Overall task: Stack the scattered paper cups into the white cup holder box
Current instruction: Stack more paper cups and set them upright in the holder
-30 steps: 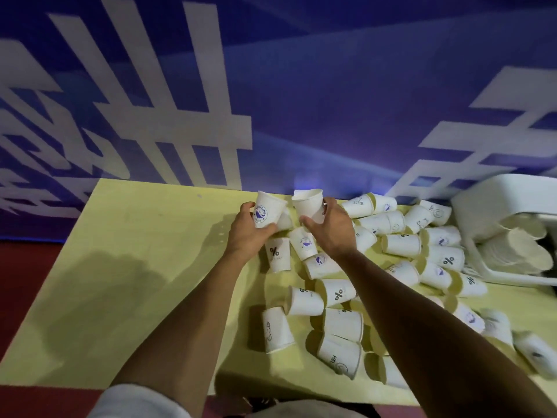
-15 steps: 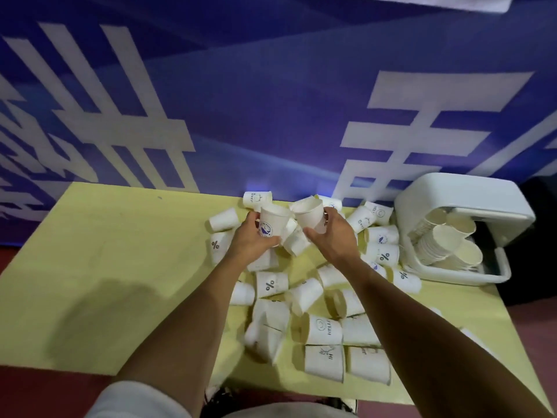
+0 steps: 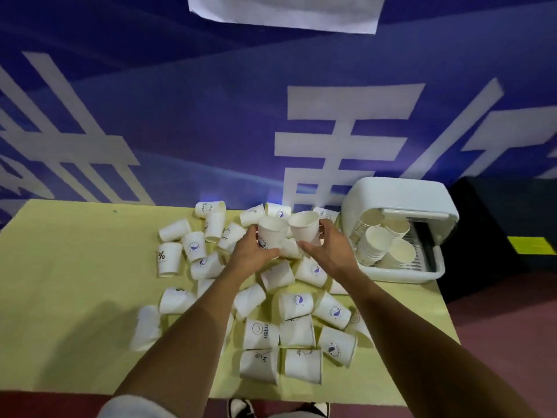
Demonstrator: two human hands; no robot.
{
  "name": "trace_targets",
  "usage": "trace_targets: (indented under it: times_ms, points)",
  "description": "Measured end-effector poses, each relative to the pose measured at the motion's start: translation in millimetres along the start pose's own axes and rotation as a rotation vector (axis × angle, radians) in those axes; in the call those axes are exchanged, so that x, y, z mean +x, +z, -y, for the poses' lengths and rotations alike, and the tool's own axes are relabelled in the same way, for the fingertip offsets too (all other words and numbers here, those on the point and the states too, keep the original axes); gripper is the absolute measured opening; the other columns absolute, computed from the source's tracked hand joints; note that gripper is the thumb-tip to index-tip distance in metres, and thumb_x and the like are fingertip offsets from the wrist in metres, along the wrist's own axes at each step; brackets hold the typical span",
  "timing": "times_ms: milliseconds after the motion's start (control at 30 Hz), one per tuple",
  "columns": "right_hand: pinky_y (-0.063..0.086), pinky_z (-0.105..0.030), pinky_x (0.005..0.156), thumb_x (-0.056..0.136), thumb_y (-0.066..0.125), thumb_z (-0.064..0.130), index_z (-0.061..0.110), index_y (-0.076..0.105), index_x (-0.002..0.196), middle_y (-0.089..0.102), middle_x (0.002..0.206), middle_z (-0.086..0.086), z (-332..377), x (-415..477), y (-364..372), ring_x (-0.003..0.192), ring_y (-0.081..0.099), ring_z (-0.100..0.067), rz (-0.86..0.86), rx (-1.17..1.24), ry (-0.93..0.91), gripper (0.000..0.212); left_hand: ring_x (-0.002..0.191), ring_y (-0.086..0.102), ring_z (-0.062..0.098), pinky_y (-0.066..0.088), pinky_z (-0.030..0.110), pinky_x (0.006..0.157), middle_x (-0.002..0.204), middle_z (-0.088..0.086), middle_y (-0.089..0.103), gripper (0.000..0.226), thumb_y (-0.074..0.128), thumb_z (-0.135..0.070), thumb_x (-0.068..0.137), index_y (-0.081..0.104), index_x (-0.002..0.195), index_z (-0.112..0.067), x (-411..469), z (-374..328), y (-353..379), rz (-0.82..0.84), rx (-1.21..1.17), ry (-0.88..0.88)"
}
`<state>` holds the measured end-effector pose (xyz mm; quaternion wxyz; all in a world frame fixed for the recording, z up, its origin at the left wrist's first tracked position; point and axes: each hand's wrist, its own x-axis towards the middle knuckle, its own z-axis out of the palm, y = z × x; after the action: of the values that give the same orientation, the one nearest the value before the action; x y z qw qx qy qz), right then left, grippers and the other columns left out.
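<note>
Head view: one cup in each of your hands, above the pile

A pale yellow desk (image 3: 75, 282) stands against a blue wall banner (image 3: 211, 131) with large white characters, and a white sheet (image 3: 283, 10) hangs at the top edge. The floor (image 3: 497, 342) is dark red, with a yellow-and-black stripe (image 3: 530, 245) at the far right. Scattered paper cups (image 3: 297, 303) lie on their sides across the middle of the desk. The white cup holder box (image 3: 398, 196) sits at the desk's far right corner, with nested cups (image 3: 376, 239) inside it.

One lying cup reads "HELLO" (image 3: 260, 331); another, upright at the left, bears a "%" mark (image 3: 168, 257). Several carry a small blue emblem too blurred to read.

Both your arms reach forward over the pile. Your left hand (image 3: 251, 256) grips an upright cup (image 3: 271, 233), fingers wrapped round its side. Your right hand (image 3: 327, 251) grips a second cup (image 3: 304, 226), tilted with its mouth towards the first. The two rims are touching or nearly so, just left of the box.
</note>
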<state>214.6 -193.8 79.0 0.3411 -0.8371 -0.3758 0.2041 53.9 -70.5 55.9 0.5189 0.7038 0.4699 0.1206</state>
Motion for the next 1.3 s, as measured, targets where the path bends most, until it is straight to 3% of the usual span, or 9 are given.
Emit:
trace_targets:
  times_ms: [133,333,467,733,800,967,1100,1300]
  points:
    - [0.051,-0.034,0.083,0.079,0.081,0.038,0.020,0.049,0.133,0.065,0.119,0.001,-21,-10,-28,0.103,0.061,-0.019,-0.118,0.001,0.090,0.065,0.110,0.060,0.020,0.053,0.041,0.094,0.124,-0.002,0.061,0.071,0.083,-0.032,0.069,0.049,0.131,-0.024,14,-16,26,0.116,0.032,0.070]
    - [0.053,-0.041,0.088,0.076,0.081,0.037,0.020,0.044,0.136,0.064,0.125,-0.001,-67,-28,-66,0.110,0.062,-0.024,-0.223,-0.035,0.188,0.072,0.101,0.059,0.017,0.045,0.028,0.079,0.119,-0.003,0.062,0.065,0.085,-0.023,0.072,0.051,0.128,-0.020,17,-35,81,0.228,0.073,0.141]
    - [0.052,-0.038,0.086,0.074,0.082,0.035,0.022,0.047,0.133,0.066,0.120,0.000,-103,-26,-90,0.108,0.062,-0.022,-0.261,0.024,0.226,0.070,0.106,0.060,0.017,0.054,0.038,0.090,0.124,-0.006,0.059,0.072,0.086,-0.026,0.071,0.048,0.132,-0.023,15,-47,123,0.287,0.075,0.111]
    - [0.052,-0.044,0.091,0.072,0.078,0.030,0.021,0.047,0.130,0.062,0.122,0.001,-168,-5,-128,0.112,0.060,-0.022,-0.249,0.102,0.184,0.067,0.101,0.059,0.010,0.060,0.036,0.080,0.112,-0.014,0.058,0.068,0.086,-0.029,0.069,0.050,0.128,-0.028,8,-73,189,0.297,0.119,0.057]
    - [0.051,-0.042,0.092,0.073,0.077,0.030,0.020,0.048,0.130,0.063,0.122,0.000,-181,1,-135,0.112,0.060,-0.023,-0.244,0.099,0.193,0.065,0.101,0.058,0.008,0.056,0.029,0.079,0.113,-0.014,0.058,0.071,0.085,-0.028,0.070,0.049,0.132,-0.029,6,-73,203,0.296,0.131,0.048]
    - [0.052,-0.042,0.088,0.075,0.077,0.028,0.022,0.046,0.125,0.065,0.113,0.002,-205,21,-141,0.106,0.062,-0.026,-0.196,0.091,0.211,0.059,0.108,0.061,0.012,0.053,0.034,0.093,0.126,-0.006,0.062,0.078,0.082,-0.027,0.071,0.046,0.141,-0.028,0,-66,223,0.342,0.196,0.020]
    - [0.051,-0.038,0.085,0.077,0.077,0.027,0.021,0.045,0.127,0.065,0.113,0.000,-214,28,-138,0.105,0.061,-0.026,-0.163,0.085,0.229,0.059,0.103,0.060,0.009,0.047,0.015,0.075,0.123,-0.005,0.062,0.077,0.082,-0.021,0.075,0.045,0.142,-0.025,-4,-60,234,0.321,0.177,-0.025]
    - [0.049,-0.036,0.086,0.077,0.079,0.027,0.018,0.044,0.127,0.060,0.121,-0.001,-225,25,-136,0.111,0.059,-0.025,-0.141,0.112,0.209,0.062,0.101,0.059,0.006,0.047,0.025,0.085,0.118,-0.007,0.062,0.065,0.083,-0.028,0.074,0.050,0.130,-0.025,-7,-58,246,0.303,0.199,-0.062]
